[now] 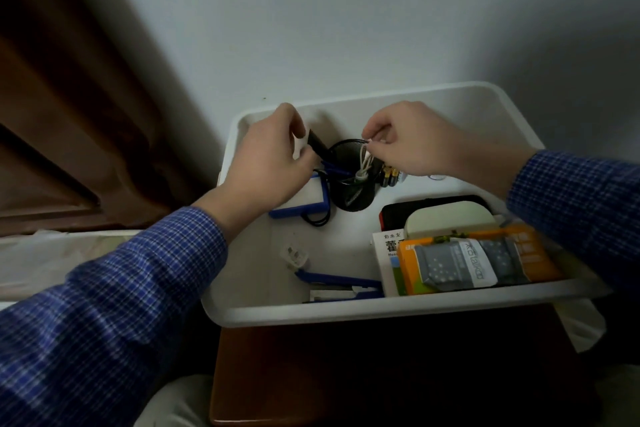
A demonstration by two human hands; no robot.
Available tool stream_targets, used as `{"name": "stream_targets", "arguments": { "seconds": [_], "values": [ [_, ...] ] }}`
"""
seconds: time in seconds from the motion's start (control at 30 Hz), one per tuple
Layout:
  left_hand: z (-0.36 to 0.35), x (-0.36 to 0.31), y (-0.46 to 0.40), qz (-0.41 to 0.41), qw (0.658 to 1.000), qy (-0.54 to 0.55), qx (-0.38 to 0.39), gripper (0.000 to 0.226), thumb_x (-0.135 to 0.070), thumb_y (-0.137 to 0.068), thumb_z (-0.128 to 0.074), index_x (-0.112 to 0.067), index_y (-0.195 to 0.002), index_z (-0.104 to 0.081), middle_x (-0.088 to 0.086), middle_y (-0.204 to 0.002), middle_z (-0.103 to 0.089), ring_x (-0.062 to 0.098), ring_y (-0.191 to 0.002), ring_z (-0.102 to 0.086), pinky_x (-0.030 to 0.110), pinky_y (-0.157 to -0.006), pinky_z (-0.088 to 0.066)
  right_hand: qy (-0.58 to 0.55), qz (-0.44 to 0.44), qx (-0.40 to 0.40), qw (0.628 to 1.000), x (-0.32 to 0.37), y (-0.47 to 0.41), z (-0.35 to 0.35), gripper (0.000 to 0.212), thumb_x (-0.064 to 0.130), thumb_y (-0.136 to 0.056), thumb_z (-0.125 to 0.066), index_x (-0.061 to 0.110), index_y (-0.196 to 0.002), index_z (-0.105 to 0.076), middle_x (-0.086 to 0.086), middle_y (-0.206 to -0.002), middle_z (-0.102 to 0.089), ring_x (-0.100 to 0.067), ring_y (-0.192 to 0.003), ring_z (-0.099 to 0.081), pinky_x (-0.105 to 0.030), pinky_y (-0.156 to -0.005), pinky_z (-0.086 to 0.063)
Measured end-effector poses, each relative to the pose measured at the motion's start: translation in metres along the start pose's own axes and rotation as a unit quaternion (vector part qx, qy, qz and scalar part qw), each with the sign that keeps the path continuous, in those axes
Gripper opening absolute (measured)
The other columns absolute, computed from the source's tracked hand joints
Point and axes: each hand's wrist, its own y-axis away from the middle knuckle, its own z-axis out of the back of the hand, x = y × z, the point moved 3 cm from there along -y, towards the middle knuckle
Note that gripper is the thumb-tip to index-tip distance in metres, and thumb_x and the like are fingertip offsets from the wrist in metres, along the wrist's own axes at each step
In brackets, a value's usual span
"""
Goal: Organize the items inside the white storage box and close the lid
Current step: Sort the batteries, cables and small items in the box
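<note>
**Operator:** Head view is all I have. My left hand point(266, 163) is curled, thumb and fingers pinched on a black pen point(317, 144) whose lower end leans into the black mesh cup point(351, 191). My right hand point(415, 140) pinches the top of a looped white cable point(363, 163) that hangs down into the same cup. Both hands are closed on their items and sit near each other, not touching.

**Colleague:** Where is the box?

**Operator:** The white storage box point(346, 314) sits open on a brown wooden stand point(311, 374), against a pale wall. I cannot see its lid. The cup stands at the back of the box, with blue pens point(334, 168) in it.

**Colleague:** Any writing?

**Operator:** A white band round a grey starred pack point(450, 267) reads something like "taikoo". That pack lies on an orange box point(526, 253) whose print is too blurred to read. A white carton point(386, 253) beside it shows Chinese characters and the letters "Hu", the rest covered.

**Colleague:** What is unclear?

**Operator:** A blue-edged white item point(304, 201) lies partly under my left wrist, with a black cord point(317, 220) beside it. Batteries point(389, 177) stand just right of the cup, half hidden by my right hand. A blue stapler point(341, 284) lies at the near wall. Behind the orange box a white rounded case point(446, 218) rests on something black and red that I cannot identify.
</note>
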Motion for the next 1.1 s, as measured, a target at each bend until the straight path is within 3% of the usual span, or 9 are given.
{"name": "stream_targets", "arguments": {
  "seconds": [0.07, 0.17, 0.23, 0.37, 0.43, 0.67, 0.87, 1.03, 1.1],
  "values": [
    [0.001, -0.003, 0.013, -0.014, 0.999, 0.007, 0.04, 0.007, -0.022, -0.082, -0.061, -0.024, -0.082, -0.054, -0.007, -0.064, -0.057, 0.008, -0.057, -0.054, 0.021, -0.051, -0.042, -0.015, 0.031, 0.022, 0.999, 0.003, 0.01, 0.009, 0.014, 0.016, -0.09, -0.067, 0.019, -0.1, -0.076, 0.007, -0.083, -0.075, -0.001, -0.073, -0.068, -0.017, -0.075, -0.054],
    [-0.005, -0.009, 0.033, -0.01, 0.988, -0.006, 0.153, 0.012, -0.024, -0.084, -0.066, -0.026, -0.076, -0.058, -0.011, -0.065, -0.058, 0.004, -0.059, -0.054, 0.023, -0.055, -0.04, 0.009, 0.053, 0.143, 0.988, 0.002, 0.033, 0.022, 0.007, 0.027, -0.091, -0.07, 0.026, -0.095, -0.075, 0.014, -0.076, -0.075, 0.005, -0.07, -0.068, -0.014, -0.066, -0.05],
    [-0.012, -0.019, 0.044, -0.004, 0.969, 0.003, 0.249, 0.014, -0.028, -0.084, -0.069, -0.025, -0.075, -0.06, -0.01, -0.064, -0.058, 0.007, -0.06, -0.055, 0.022, -0.056, -0.041, 0.03, 0.05, 0.226, 0.972, -0.002, 0.05, 0.031, 0.01, 0.038, -0.089, -0.068, 0.03, -0.093, -0.074, 0.017, -0.08, -0.075, 0.003, -0.074, -0.07, -0.017, -0.071, -0.05],
    [-0.032, -0.046, 0.062, 0.082, 0.875, 0.156, 0.451, 0.017, -0.034, -0.092, -0.068, -0.021, -0.103, -0.065, -0.002, -0.08, -0.07, 0.011, -0.067, -0.063, 0.024, -0.058, -0.051, 0.033, 0.017, 0.343, 0.939, -0.01, 0.078, 0.049, 0.036, 0.06, -0.075, -0.062, 0.031, -0.095, -0.074, 0.011, -0.089, -0.077, -0.004, -0.086, -0.072, -0.034, -0.088, -0.058],
    [-0.041, -0.059, 0.063, 0.096, 0.839, 0.19, 0.501, 0.024, -0.033, -0.094, -0.066, -0.02, -0.113, -0.061, 0.003, -0.092, -0.073, 0.011, -0.072, -0.065, 0.022, -0.062, -0.052, 0.02, 0.014, 0.354, 0.935, -0.013, 0.088, 0.054, 0.037, 0.062, -0.074, -0.067, 0.033, -0.096, -0.074, 0.016, -0.09, -0.076, -0.001, -0.086, -0.072, -0.029, -0.085, -0.058],
    [-0.063, -0.084, 0.061, 0.115, 0.818, 0.204, 0.525, 0.042, -0.031, -0.089, -0.073, -0.017, -0.122, -0.051, 0.009, -0.098, -0.075, 0.016, -0.078, -0.072, 0.03, -0.071, -0.058, 0.046, 0.024, 0.309, 0.95, -0.023, 0.108, 0.05, 0.029, 0.054, -0.07, -0.084, 0.036, -0.087, -0.07, 0.033, -0.083, -0.066, 0.01, -0.079, -0.063, -0.005, -0.064, -0.046],
    [-0.064, -0.086, 0.062, 0.127, 0.824, 0.196, 0.516, 0.042, -0.034, -0.086, -0.076, -0.018, -0.118, -0.053, 0.007, -0.097, -0.074, 0.016, -0.077, -0.073, 0.03, -0.072, -0.059, 0.048, 0.015, 0.277, 0.96, -0.027, 0.118, 0.045, 0.024, 0.048, -0.071, -0.084, 0.035, -0.081, -0.067, 0.007, -0.081, -0.069, 0.002, -0.079, -0.063, -0.01, -0.062, -0.049],
    [-0.061, -0.086, 0.062, 0.169, 0.811, 0.237, 0.508, 0.048, -0.033, -0.085, -0.077, -0.013, -0.121, -0.052, 0.015, -0.106, -0.074, 0.027, -0.089, -0.074, 0.039, -0.085, -0.061, 0.038, 0.024, 0.292, 0.955, -0.022, 0.114, 0.056, 0.014, 0.037, -0.081, -0.079, 0.035, -0.083, -0.065, 0.027, -0.082, -0.066, 0.005, -0.075, -0.064, -0.011, -0.061, -0.048],
    [-0.062, -0.086, 0.061, 0.199, 0.804, 0.269, 0.492, 0.047, -0.03, -0.087, -0.077, -0.009, -0.121, -0.051, 0.023, -0.109, -0.072, 0.028, -0.085, -0.072, 0.041, -0.086, -0.06, 0.002, 0.013, 0.254, 0.967, -0.027, 0.105, 0.072, 0.009, 0.03, -0.086, -0.076, 0.032, -0.087, -0.068, 0.021, -0.081, -0.071, 0.002, -0.072, -0.067, -0.015, -0.061, -0.049]
  ]
}}
